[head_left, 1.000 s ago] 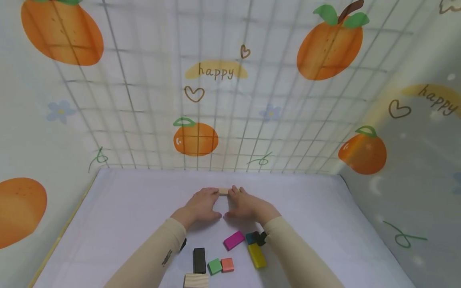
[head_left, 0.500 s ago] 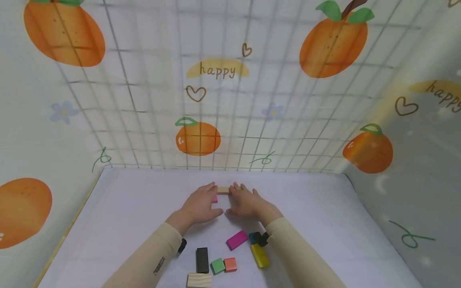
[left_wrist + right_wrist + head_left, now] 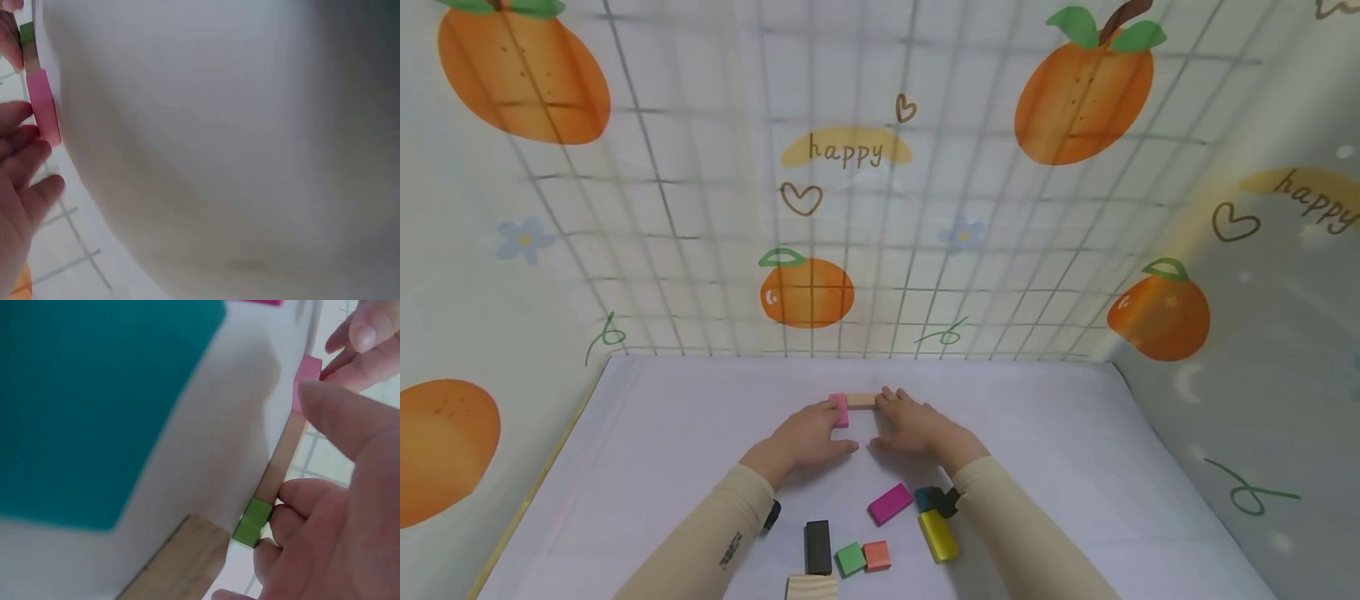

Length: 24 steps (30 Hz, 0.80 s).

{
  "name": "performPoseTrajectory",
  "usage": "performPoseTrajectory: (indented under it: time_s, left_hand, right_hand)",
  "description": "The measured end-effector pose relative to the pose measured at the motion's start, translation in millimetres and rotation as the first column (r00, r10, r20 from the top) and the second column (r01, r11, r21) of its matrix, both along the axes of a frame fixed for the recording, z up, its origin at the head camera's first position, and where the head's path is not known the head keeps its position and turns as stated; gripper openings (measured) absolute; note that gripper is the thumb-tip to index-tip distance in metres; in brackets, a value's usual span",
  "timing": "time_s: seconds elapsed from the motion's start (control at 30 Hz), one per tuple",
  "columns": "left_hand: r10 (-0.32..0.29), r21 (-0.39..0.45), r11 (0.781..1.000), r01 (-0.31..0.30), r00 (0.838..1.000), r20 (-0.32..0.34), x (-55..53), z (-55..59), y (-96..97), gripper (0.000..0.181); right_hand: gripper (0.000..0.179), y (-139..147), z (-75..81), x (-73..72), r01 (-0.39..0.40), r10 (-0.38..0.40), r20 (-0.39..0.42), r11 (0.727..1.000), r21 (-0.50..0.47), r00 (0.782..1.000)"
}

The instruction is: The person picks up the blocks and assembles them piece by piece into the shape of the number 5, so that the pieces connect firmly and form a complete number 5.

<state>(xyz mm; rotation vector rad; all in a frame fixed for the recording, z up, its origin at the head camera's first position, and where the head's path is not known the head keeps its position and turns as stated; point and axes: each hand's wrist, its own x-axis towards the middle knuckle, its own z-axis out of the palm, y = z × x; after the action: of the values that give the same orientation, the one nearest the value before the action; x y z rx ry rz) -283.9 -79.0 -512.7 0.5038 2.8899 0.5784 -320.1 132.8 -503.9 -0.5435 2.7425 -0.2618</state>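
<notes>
At the far middle of the white table, a plain wooden block lies end to end between a pink block and a green block. My left hand has its fingertips at the pink block's outer side, thumb extended towards the right hand. On the other side my right hand rests its fingers along the back of the green block and the wooden block's end, thumb held apart. The head view hides the green block under the right hand. Another wooden piece lies near the green block in the right wrist view.
Nearer me lie a magenta block, a yellow block, a teal block, a black block, a green cube, an orange-red cube and a striped wooden block. A printed curtain stands behind the table.
My left hand has drawn back towards me and to the left, uncovering the pink block beside the wooden one. My right hand stays nearly in place.
</notes>
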Motion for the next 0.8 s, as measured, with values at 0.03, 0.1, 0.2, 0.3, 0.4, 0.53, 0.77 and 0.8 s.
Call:
performPoseTrajectory:
  time_s: [0.03,0.1,0.2,0.3,0.4,0.53,0.77,0.8]
  left_hand:
    - [-0.005,0.001,1.0,0.005,1.0,0.004,-0.6,0.0,-0.5,0.07]
    - [-0.019,0.007,1.0,0.019,1.0,0.016,-1.6,0.3,-1.6,0.073]
    - [-0.046,0.01,0.999,0.046,0.998,0.034,-2.0,0.8,-2.8,0.076]
    - [-0.075,0.014,0.997,0.074,0.996,0.044,-1.9,1.5,-3.5,0.075]
    - [-0.095,0.016,0.995,0.094,0.994,0.046,-1.7,1.9,-3.7,0.074]
    - [-0.106,0.011,0.994,0.106,0.994,0.033,-2.5,0.6,-3.8,0.072]
    - [-0.118,-0.012,0.993,0.118,0.993,0.013,-1.8,0.9,-4.8,0.07]
    - [-0.125,-0.016,0.992,0.125,0.992,0.004,0.3,2.9,-3.6,0.07]
  right_hand:
    - [0.083,0,0.2,0.4,0.003,-0.003,0.002,1.0,-0.006,1.0]
    - [0.084,1,0.4,1.4,0.012,-0.012,0.015,1.0,-0.018,1.0]
    - [0.085,3,0.4,3.8,0.014,-0.014,0.027,1.0,-0.024,1.0]
    - [0.085,5,0.7,6.5,0.006,-0.005,0.027,1.0,-0.022,1.0]
    - [0.084,7,1.6,9.2,-0.004,0.005,0.024,0.999,-0.038,1.0]
    - [0.084,8,2.2,11.4,-0.009,0.01,0.018,0.999,-0.043,1.0]
    - [0.086,9,1.0,11.1,-0.034,0.034,-0.036,0.999,-0.001,0.999]
    - [0.086,9,1.7,11.6,-0.035,0.034,-0.042,0.999,-0.01,0.999]
